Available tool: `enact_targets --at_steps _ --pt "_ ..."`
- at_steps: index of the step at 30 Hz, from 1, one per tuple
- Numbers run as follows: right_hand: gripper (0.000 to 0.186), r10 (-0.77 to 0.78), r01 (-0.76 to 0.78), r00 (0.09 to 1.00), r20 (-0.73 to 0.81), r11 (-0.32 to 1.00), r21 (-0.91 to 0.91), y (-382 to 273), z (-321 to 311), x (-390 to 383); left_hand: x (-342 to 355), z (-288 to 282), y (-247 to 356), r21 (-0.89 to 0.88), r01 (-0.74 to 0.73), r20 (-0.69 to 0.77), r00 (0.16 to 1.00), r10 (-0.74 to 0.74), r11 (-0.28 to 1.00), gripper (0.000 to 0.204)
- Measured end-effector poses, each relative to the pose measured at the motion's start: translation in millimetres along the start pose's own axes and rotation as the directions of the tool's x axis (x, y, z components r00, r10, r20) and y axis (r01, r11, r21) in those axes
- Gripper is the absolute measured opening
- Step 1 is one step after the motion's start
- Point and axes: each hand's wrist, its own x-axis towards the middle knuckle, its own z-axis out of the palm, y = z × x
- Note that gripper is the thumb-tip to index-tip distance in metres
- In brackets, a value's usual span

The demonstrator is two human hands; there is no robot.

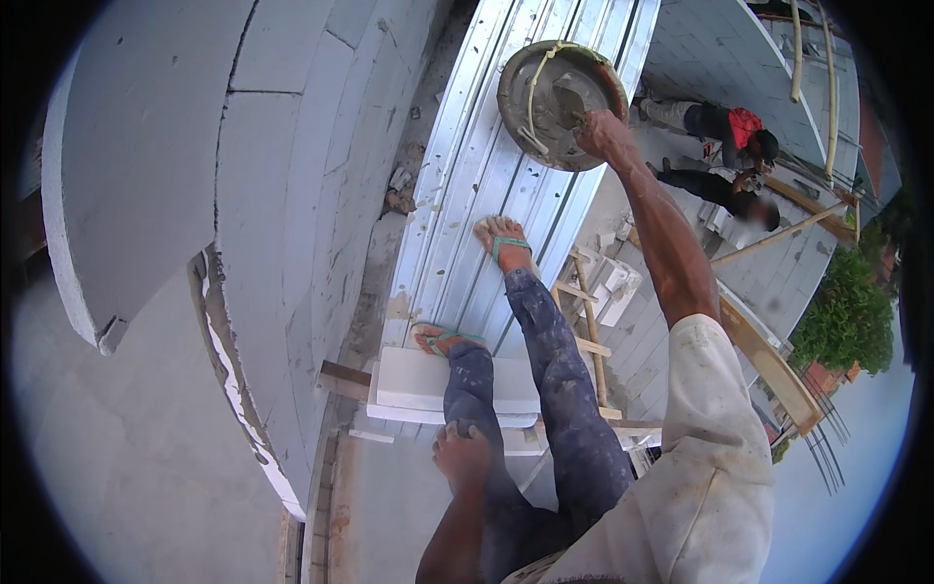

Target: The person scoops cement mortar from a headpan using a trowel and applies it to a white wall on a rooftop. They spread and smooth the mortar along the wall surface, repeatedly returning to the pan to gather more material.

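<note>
My right hand [605,136] is wrapped round the handle of a trowel [570,105], whose blade sits inside a round dark bucket [506,92]. Wet grey mortar [547,122] coats the bucket's inside, and a pale rope handle [532,88] lies across its left part. The bucket stands on a ribbed metal sheet [457,224], in front of my sandalled feet. My left hand [462,453] rests at my left knee with its fingers loosely bent and nothing seen in it.
A pale block wall [292,185] runs along the left. White blocks [418,378] lie by my left foot. Below the sheet on the right are wooden poles [592,336], a plank [769,355] and two people [744,136] bending over.
</note>
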Motion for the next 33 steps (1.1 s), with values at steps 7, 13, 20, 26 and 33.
enact_targets --at_steps 7,13,20,26,33 --pt "0.04 0.108 -0.018 0.99 -0.094 0.745 0.667 27.2 51.6 -71.5 1.7 1.5 1.3 0.009 -0.017 -0.022 1.0 0.017 1.0 0.05" --pt "0.038 0.237 -0.078 0.947 -0.217 0.824 0.561 -9.3 21.8 -129.5 -4.8 8.9 1.1 -0.041 -0.019 -0.067 0.998 0.017 0.999 0.047" --pt "0.025 -0.127 0.311 0.919 -0.372 0.814 0.49 -135.6 -47.6 -231.7 -13.8 0.4 -11.9 -0.154 0.019 -0.05 0.998 -0.027 0.988 0.049" --pt "0.027 -0.389 0.474 0.879 -0.275 0.653 0.591 -279.8 -95.1 -289.3 -9.2 15.3 -31.9 -0.228 0.042 -0.019 0.999 -0.048 0.973 0.052" --pt "0.042 -0.482 0.29 0.872 0.088 0.652 0.7 -395.8 -155.0 -255.1 -21.2 28.5 -43.0 -0.328 0.068 -0.018 0.997 -0.078 0.942 0.054"
